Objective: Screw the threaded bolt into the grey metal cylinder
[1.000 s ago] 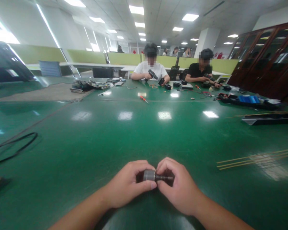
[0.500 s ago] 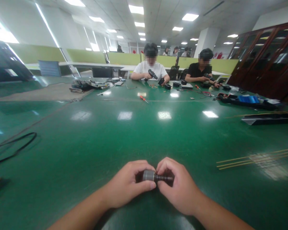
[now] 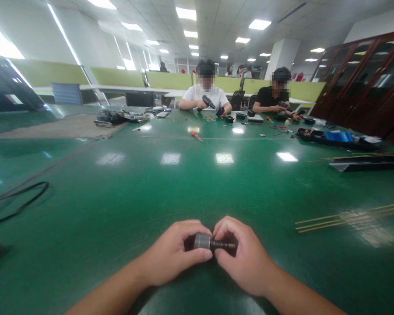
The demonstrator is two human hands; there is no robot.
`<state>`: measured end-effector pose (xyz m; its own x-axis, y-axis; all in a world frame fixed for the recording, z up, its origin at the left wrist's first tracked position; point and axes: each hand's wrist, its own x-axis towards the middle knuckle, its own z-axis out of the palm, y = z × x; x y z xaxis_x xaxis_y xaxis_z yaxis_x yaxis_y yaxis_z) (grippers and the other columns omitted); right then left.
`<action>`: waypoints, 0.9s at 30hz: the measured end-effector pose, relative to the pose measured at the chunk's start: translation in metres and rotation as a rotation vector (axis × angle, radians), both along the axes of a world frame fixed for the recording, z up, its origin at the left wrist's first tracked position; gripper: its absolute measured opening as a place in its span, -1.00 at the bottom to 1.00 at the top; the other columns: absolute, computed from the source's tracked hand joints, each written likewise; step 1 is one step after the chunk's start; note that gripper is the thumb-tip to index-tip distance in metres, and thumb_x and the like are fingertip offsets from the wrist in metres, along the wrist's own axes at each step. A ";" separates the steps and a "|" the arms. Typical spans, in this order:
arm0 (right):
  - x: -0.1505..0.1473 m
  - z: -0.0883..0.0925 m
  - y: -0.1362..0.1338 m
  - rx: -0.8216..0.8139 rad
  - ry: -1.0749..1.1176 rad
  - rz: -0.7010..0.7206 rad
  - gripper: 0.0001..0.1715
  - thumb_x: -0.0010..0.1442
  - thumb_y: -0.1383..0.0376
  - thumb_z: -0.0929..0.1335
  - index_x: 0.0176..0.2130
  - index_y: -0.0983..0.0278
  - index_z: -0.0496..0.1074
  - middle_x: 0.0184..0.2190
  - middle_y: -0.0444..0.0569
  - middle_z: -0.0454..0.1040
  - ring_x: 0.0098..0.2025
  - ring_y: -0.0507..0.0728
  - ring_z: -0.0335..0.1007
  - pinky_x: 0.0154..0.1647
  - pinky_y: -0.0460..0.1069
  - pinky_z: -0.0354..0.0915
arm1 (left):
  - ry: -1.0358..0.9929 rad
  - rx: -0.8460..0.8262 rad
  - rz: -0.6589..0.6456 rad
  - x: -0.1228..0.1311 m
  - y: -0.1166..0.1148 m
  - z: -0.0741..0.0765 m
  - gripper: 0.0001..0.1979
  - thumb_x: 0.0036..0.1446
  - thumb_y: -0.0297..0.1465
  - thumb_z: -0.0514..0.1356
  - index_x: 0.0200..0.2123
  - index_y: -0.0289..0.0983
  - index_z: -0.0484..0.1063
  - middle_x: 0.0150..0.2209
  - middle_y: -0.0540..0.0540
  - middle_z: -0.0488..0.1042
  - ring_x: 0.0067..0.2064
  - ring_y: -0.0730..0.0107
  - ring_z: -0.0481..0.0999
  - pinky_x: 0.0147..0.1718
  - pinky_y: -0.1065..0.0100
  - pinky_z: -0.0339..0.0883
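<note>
Low in the middle of the view is a metal part like a drill gearbox [image 3: 202,241], a smooth grey cylinder with a dark, ridged shaft pointing right. My left hand [image 3: 179,247] is closed around the cylinder, thumb on the near side and fingers on the far side. On the shaft side, my right hand [image 3: 241,251] pinches the part where the shaft meets the cylinder. The shaft's tip lies inside the curl of that hand. Both hands stay just above the green table [image 3: 170,192], fingertips almost meeting.
Thin brass-coloured rods [image 3: 348,218] lie at right, near a dark metal channel [image 3: 364,162]. A black cable [image 3: 26,199] loops at left. Farther off lie a red screwdriver [image 3: 195,135], a blue-and-black assembly [image 3: 339,136] and a heap of parts [image 3: 118,117]. Two people work across the table with power drills.
</note>
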<state>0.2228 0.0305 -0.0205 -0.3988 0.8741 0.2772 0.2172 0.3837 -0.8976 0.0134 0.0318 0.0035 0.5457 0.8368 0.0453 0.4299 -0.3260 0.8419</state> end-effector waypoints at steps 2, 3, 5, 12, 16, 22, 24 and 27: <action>0.000 0.000 0.000 0.000 0.001 -0.001 -0.73 -0.06 0.57 0.32 -0.39 0.22 0.30 -0.37 -0.13 0.43 -0.31 0.09 0.37 -0.27 -0.03 0.24 | -0.004 -0.004 0.002 0.000 0.000 -0.001 -0.76 0.21 -0.18 0.31 -0.19 -0.22 0.58 -0.35 0.02 0.43 -0.30 0.35 0.41 -0.28 0.40 0.16; 0.000 0.000 0.000 0.001 -0.001 -0.002 -0.73 -0.06 0.57 0.32 -0.39 0.23 0.31 -0.37 -0.13 0.43 -0.31 0.10 0.37 -0.27 -0.03 0.24 | -0.005 -0.005 0.004 0.000 0.000 -0.001 -0.75 0.20 -0.18 0.31 -0.19 -0.22 0.58 -0.35 0.02 0.43 -0.30 0.35 0.41 -0.28 0.40 0.16; 0.000 0.001 0.000 0.004 -0.006 -0.008 -0.73 -0.06 0.57 0.33 -0.40 0.23 0.31 -0.37 -0.13 0.44 -0.31 0.10 0.37 -0.27 -0.02 0.24 | -0.006 -0.007 0.005 0.000 0.000 -0.002 -0.75 0.20 -0.17 0.31 -0.20 -0.22 0.58 -0.35 0.02 0.43 -0.30 0.35 0.40 -0.29 0.40 0.15; 0.001 0.002 0.000 -0.005 -0.011 -0.014 -0.76 -0.04 0.55 0.33 -0.39 0.24 0.33 -0.37 -0.12 0.43 -0.32 0.10 0.36 -0.28 -0.02 0.22 | -0.011 -0.014 0.006 -0.001 0.000 -0.003 -0.75 0.21 -0.17 0.30 -0.21 -0.22 0.58 -0.37 0.03 0.40 -0.32 0.37 0.38 -0.31 0.40 0.13; 0.001 0.000 -0.001 -0.006 -0.010 -0.014 -0.78 -0.02 0.53 0.34 -0.38 0.24 0.33 -0.37 -0.12 0.44 -0.32 0.10 0.36 -0.28 -0.02 0.22 | -0.014 -0.012 0.022 -0.001 0.001 -0.002 -0.74 0.19 -0.16 0.31 -0.22 -0.24 0.58 -0.38 0.03 0.40 -0.32 0.37 0.37 -0.31 0.40 0.12; 0.001 -0.002 -0.001 -0.021 -0.020 -0.023 -0.80 0.00 0.51 0.35 -0.38 0.24 0.35 -0.38 -0.13 0.44 -0.34 0.10 0.36 -0.31 -0.02 0.20 | -0.018 -0.011 0.024 -0.002 0.000 -0.001 -0.73 0.19 -0.15 0.31 -0.22 -0.23 0.59 -0.38 0.04 0.40 -0.32 0.37 0.37 -0.31 0.39 0.12; 0.001 -0.002 -0.001 -0.026 -0.021 -0.020 -0.81 0.00 0.50 0.36 -0.37 0.24 0.36 -0.38 -0.12 0.45 -0.34 0.10 0.36 -0.31 -0.02 0.20 | -0.020 -0.015 0.028 -0.002 0.000 -0.002 -0.73 0.19 -0.15 0.30 -0.22 -0.23 0.59 -0.38 0.04 0.40 -0.33 0.37 0.37 -0.32 0.39 0.12; 0.001 -0.002 -0.001 -0.035 -0.027 -0.019 -0.82 0.01 0.48 0.38 -0.37 0.24 0.37 -0.38 -0.12 0.45 -0.34 0.10 0.37 -0.31 -0.02 0.20 | -0.031 -0.024 0.028 -0.002 0.001 -0.003 -0.73 0.19 -0.15 0.30 -0.21 -0.23 0.59 -0.38 0.04 0.40 -0.33 0.37 0.37 -0.32 0.39 0.12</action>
